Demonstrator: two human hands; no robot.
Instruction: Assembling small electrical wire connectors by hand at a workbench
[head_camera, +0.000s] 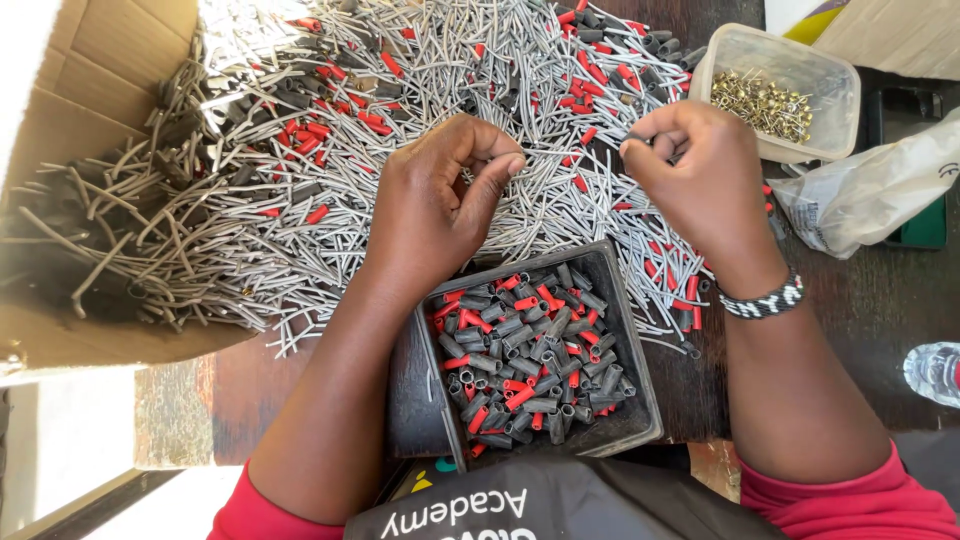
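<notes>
Pinching a thin grey wire piece (560, 152) between both hands, above the heap of grey wire pieces (400, 130) on the desk (860, 300). Left hand (435, 205) closing thumb and forefinger narrowly on the piece's left end; right hand (690, 170) curling tight around the right end, with the exact contact hidden behind the knuckles. Lying roughly level, long axis running left to right, bridging the gap between the two grips, about equally near to each. Sitting just below the hands: a dark tray (640, 400) of short grey and red sleeves (530, 360). Resting to the right, well apart: a clear tub (835, 110) of small brass parts (765, 100).
</notes>
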